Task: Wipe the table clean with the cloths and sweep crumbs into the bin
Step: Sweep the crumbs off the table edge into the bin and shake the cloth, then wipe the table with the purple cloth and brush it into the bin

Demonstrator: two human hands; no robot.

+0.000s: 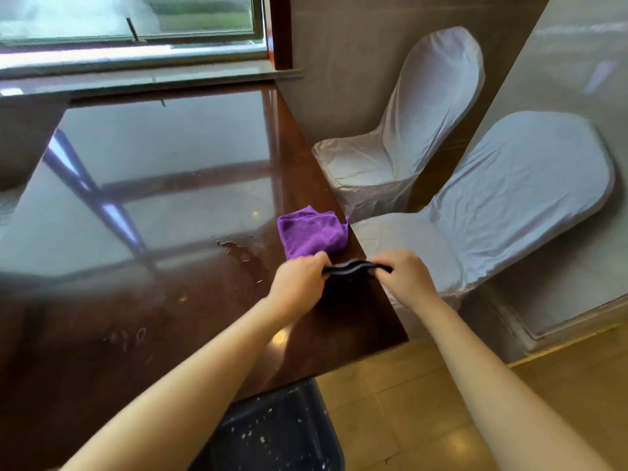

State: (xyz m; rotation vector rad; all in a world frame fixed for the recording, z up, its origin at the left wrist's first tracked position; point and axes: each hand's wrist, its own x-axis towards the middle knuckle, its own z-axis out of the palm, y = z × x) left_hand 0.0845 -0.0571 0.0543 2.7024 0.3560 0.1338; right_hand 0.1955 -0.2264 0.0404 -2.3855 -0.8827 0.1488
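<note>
Left hand (299, 277) and right hand (404, 275) each pinch one end of a dark cloth (355, 268), stretched between them in a wavy band over the desk's right edge. Desk (153, 198): glossy dark reddish-brown, strongly reflective, small wet patch (234, 248). Purple cloth (311, 234), fuzzy and loosely folded, lies just beyond the hands. Dark bin (282, 433), crumb-speckled inside, sits under the near corner.
</note>
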